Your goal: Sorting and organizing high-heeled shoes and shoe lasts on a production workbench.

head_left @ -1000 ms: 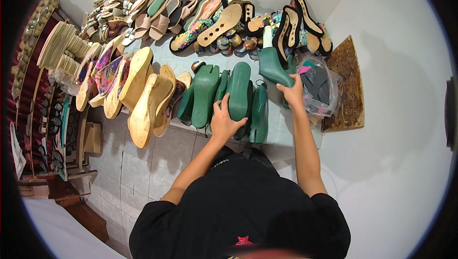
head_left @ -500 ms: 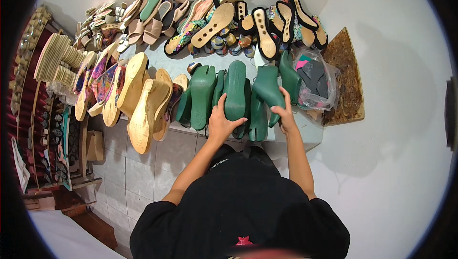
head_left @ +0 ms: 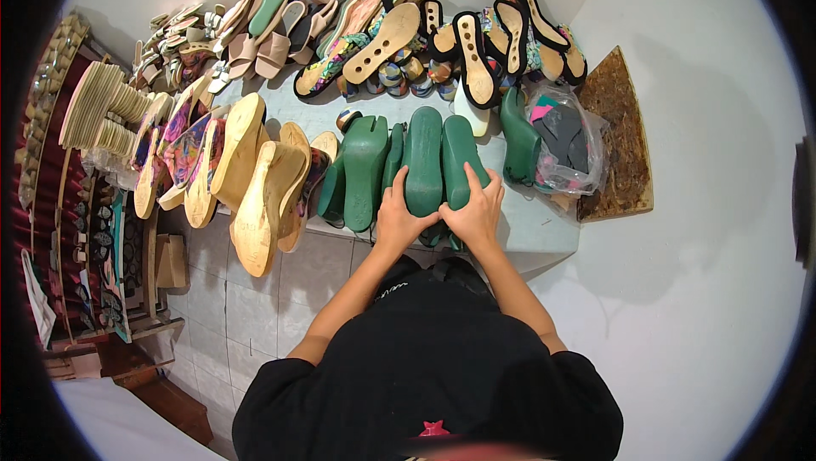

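Two green shoe lasts stand side by side in front of me, soles facing up. My left hand [head_left: 399,214] has its thumb and fingers around the lower end of the left shoe last [head_left: 423,155]. The right shoe last [head_left: 461,151] is gripped by my right hand [head_left: 476,213], fingers along its right side and thumb at its lower left. My thumbs almost meet between them. Further left stands a wider green last [head_left: 364,172], with others partly hidden beside it. To the right, another green last [head_left: 518,138] stands apart.
Unfinished wooden wedge soles [head_left: 263,206] stand at the left of the pale table [head_left: 544,227]. Sandals with patterned straps [head_left: 476,62] line the back. A clear plastic bag [head_left: 569,142] with dark pieces lies right, beside a brown board [head_left: 616,138]. Shelves [head_left: 93,231] stand far left.
My right hand has swung a green last leftward and turned it sole up beside the one at my left hand. My left hand has stayed nearly in place.
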A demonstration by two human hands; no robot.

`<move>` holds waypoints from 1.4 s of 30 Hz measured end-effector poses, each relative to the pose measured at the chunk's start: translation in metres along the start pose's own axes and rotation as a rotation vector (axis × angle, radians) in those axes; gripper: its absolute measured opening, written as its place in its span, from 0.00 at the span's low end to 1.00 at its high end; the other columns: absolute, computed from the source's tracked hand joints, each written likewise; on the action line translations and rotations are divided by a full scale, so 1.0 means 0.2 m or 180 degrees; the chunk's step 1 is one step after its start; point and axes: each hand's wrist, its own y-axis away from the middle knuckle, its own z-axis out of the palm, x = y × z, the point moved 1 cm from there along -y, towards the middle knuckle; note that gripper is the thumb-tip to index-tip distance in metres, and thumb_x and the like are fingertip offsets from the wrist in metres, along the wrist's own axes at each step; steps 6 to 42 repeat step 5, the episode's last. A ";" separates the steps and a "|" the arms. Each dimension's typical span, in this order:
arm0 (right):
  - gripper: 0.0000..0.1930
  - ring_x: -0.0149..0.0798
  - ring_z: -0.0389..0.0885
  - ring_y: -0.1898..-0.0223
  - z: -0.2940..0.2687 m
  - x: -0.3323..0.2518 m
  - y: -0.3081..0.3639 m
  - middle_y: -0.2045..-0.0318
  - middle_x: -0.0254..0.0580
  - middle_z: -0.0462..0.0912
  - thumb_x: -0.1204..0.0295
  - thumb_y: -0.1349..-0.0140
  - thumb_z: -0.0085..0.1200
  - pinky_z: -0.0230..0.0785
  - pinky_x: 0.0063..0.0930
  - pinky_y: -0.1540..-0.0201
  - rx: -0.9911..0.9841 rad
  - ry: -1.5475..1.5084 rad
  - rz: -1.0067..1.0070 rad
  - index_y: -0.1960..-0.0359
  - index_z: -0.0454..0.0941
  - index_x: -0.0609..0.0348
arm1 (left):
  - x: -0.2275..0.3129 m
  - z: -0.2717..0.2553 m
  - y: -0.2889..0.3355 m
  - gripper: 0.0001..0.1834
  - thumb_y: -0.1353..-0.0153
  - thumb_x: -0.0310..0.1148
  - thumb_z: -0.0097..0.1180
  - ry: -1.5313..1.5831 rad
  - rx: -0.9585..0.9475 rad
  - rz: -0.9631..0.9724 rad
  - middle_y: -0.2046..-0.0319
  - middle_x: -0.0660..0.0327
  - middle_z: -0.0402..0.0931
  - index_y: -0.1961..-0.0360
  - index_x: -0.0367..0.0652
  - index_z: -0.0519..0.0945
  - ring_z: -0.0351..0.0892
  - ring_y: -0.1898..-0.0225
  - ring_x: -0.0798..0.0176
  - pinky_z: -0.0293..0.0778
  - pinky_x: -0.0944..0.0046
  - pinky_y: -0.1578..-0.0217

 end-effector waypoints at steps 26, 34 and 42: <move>0.40 0.50 0.60 0.44 0.02 0.11 -0.02 0.47 0.53 0.62 0.68 0.66 0.62 0.55 0.45 0.42 0.0246 -0.1139 0.0403 0.43 0.67 0.56 | 0.04 -0.06 0.01 0.58 0.67 0.44 0.73 -0.0126 -0.0443 -0.0286 0.54 0.46 0.65 0.35 0.52 0.51 0.74 0.58 0.43 0.74 0.51 0.58; 0.40 0.50 0.60 0.44 0.02 0.11 -0.02 0.47 0.53 0.62 0.68 0.66 0.62 0.55 0.45 0.42 0.0246 -0.1139 0.0403 0.43 0.67 0.56 | 0.04 -0.06 0.01 0.58 0.67 0.44 0.73 -0.0126 -0.0443 -0.0286 0.54 0.46 0.65 0.35 0.52 0.51 0.74 0.58 0.43 0.74 0.51 0.58; 0.40 0.50 0.60 0.44 0.02 0.11 -0.02 0.47 0.53 0.62 0.68 0.66 0.62 0.55 0.45 0.42 0.0246 -0.1139 0.0403 0.43 0.67 0.56 | 0.04 -0.06 0.01 0.58 0.67 0.44 0.73 -0.0126 -0.0443 -0.0286 0.54 0.46 0.65 0.35 0.52 0.51 0.74 0.58 0.43 0.74 0.51 0.58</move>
